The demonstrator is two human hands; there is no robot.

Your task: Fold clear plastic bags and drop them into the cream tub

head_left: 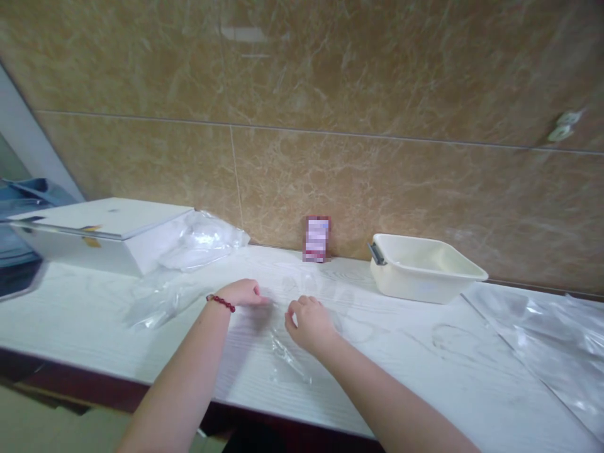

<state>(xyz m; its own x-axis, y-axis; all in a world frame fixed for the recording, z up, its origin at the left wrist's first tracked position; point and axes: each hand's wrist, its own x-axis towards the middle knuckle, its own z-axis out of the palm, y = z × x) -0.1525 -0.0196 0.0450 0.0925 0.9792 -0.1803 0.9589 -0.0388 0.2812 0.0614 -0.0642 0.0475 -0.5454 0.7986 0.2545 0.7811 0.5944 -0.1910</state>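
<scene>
A thin clear plastic glove [289, 357] lies on the white table, its rumpled cuff end towards me and faint finger-like lobes spread behind my right hand. My left hand [242, 292], with a dark red bead bracelet at the wrist, is at the glove's left side. Its index finger points right and the other fingers are curled in; the thumb is hidden. My right hand [311, 322] is over the glove's middle, fingers bent and thumb close to the index finger in a pinch. The film is so see-through that its exact edges at my fingertips are hard to make out.
A white box [136, 248] stands at the left, with clear plastic bags [202, 242] beside it. A small red-bordered card or phone [317, 239] leans on the tiled wall. To the right are a cream plastic basin [419, 283] and a large clear plastic sheet [552, 340].
</scene>
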